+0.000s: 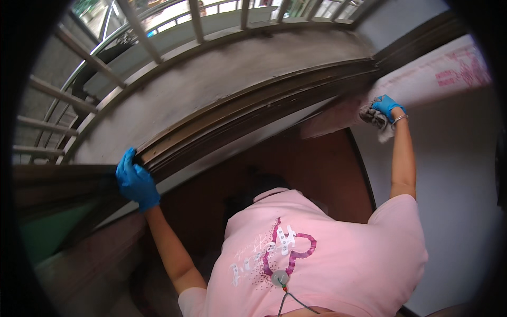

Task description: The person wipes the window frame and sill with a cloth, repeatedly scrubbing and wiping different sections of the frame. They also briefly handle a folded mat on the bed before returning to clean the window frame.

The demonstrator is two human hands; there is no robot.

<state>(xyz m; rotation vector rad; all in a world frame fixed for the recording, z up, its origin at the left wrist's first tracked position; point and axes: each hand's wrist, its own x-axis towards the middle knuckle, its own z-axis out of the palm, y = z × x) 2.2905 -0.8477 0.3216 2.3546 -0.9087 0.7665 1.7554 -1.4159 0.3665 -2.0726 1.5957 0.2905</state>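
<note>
My left hand (137,180), in a blue glove, rests at the left end of the dark window frame track (253,107), its fingers at the frame's edge; the fingertips are partly hidden, so any grip is unclear. My right hand (388,107), also blue-gloved, with a bangle on its wrist, is closed on a crumpled grey cloth (374,118). The cloth lies against a pale covering with pink print (431,75) on the wall beside the window, near the frame's right corner. A grey sill (253,65) runs beyond the track.
Metal window bars (197,21) stand along the sill's far edge, with a curved railing outside. A dark frame part (63,184) and a green panel (53,230) are at the left. Below the track is a reddish-brown surface (328,166) with a black edge. A pale wall (451,178) stands at the right.
</note>
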